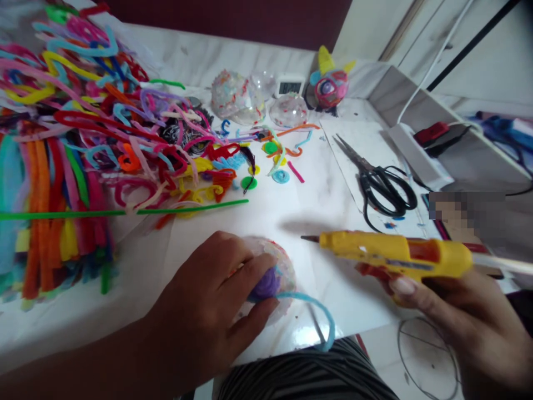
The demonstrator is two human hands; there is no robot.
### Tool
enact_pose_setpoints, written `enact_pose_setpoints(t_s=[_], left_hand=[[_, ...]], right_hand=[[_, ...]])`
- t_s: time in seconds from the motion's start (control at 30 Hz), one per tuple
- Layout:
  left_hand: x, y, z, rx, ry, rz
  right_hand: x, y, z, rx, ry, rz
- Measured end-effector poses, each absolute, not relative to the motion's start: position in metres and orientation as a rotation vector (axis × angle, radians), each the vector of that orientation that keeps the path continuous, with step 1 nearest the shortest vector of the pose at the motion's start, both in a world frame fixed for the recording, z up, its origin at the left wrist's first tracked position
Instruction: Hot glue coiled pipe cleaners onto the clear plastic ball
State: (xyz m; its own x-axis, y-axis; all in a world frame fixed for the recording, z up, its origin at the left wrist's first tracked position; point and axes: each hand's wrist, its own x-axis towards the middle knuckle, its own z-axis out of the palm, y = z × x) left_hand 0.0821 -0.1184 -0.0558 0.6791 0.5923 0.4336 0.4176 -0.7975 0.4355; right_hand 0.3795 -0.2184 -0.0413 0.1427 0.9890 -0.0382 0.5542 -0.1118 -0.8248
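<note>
The glue gun (pixel 362 250) is yellow with a red trigger (pixel 377 271), the coil (pixel 267 284) purple, and the curved strand (pixel 327 315) light blue. Grey marbling veins the white table (pixel 353 305), the scissors (pixel 391 191) have black handles, and the long pipe cleaner (pixel 191 209) is green. The horned ball (pixel 336 88) mixes pink, yellow and blue; dark stripes pattern the trousers (pixel 295 378).
</note>
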Motion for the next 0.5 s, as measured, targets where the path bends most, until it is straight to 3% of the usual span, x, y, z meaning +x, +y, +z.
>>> enact_pose_setpoints(t_s=[0.17,0.3,0.4,0.5], left_hand=[[0.082,-0.117,-0.057,2.576,0.793,0.822],[0.082,-0.117,-0.058,2.601,0.797,0.833],[0.082,-0.117,-0.057,2.613,0.78,0.846],[0.082,-0.117,-0.056,2.619,0.78,0.835]], right_hand=[[0.388,-0.167,-0.041,-1.715,-1.336,1.204],[0.392,-0.153,-0.045,-1.746,-1.386,1.243],[0.393,-0.159,-0.047,-1.889,-1.57,0.925],[0.385,-0.17,-0.043,-2.007,-1.781,0.196]])
